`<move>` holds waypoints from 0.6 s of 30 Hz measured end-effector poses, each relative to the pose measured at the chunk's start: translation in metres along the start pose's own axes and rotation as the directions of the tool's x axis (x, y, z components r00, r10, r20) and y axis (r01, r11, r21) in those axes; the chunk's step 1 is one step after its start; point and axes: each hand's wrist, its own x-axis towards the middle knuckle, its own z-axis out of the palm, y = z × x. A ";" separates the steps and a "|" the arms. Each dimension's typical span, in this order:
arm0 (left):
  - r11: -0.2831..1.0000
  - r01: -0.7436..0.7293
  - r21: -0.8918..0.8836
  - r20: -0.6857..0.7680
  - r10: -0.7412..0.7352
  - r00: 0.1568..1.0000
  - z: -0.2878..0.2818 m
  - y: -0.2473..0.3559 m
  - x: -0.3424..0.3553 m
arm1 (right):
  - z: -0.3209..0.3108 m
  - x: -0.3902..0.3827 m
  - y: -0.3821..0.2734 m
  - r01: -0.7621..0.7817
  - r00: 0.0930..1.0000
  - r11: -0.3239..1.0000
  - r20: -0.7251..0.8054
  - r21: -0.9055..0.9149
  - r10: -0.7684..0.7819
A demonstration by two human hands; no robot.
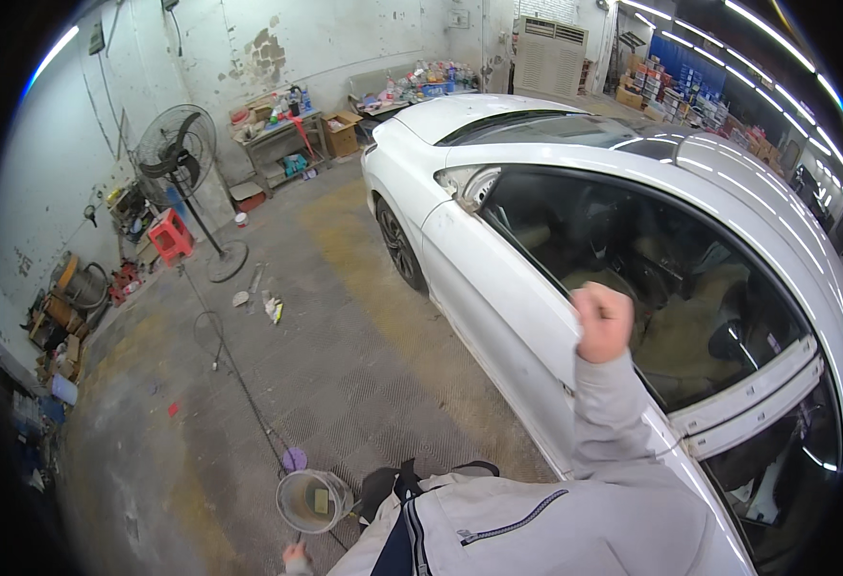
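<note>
My right hand (604,322) is closed in a fist over the upper edge of the door of a white car (508,278), in front of the dark side window (690,259). Whatever the fist holds, if anything, is hidden; the hand is slightly blurred. Low at the bottom edge, my left hand (295,555) shows only in part, beside a see-through bucket (287,514). A small yellowish block (322,501) lies in the bucket. I cannot tell whether the left fingers hold anything.
A floor fan (177,154) and a red stool (170,236) stand at the far left. A dark cable (249,403) runs across the floor towards the bucket. Cluttered workbenches (287,130) line the back wall. Strips (753,403) lie across the car's side at the right.
</note>
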 end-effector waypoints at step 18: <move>0.916 0.256 -0.309 0.188 -0.205 0.961 0.112 0.351 0.503 | 0.243 0.306 0.346 -0.173 0.978 0.380 -0.205 -0.909 -0.046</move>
